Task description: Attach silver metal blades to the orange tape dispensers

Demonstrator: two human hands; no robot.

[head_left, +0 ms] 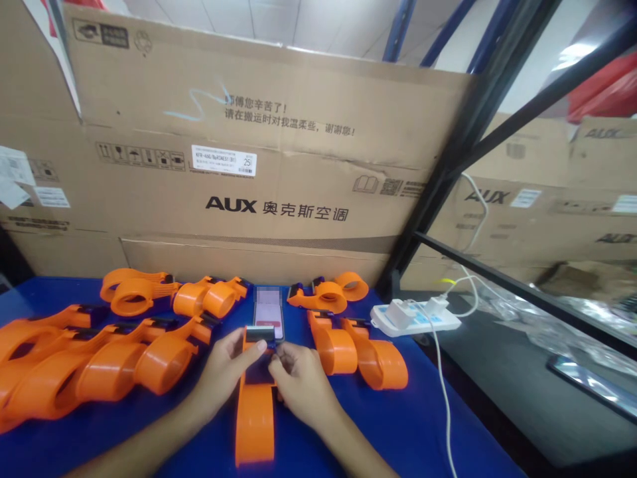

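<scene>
An orange tape dispenser point(255, 425) with a dark blade head is between my hands at the front middle, its wide ring toward me. My left hand point(221, 372) is closed around the head from the left, the thumb pressed on top by the dark strip. With bent fingers, my right hand point(302, 382) pinches the head's right side; what lies under those fingertips is partly hidden. Just beyond the head lies a phone point(269, 307) with a lit screen. More orange dispensers point(164, 364) lie in rows on the left, and several others point(381, 364) on the right.
The dispensers lie on a blue table surface point(428, 411). Behind it stands a large cardboard sheet point(298, 166). At the right, a white power strip point(415, 317) with plugs and cables sits beside a black metal frame point(448, 153). Another phone point(594, 382) lies on a grey surface.
</scene>
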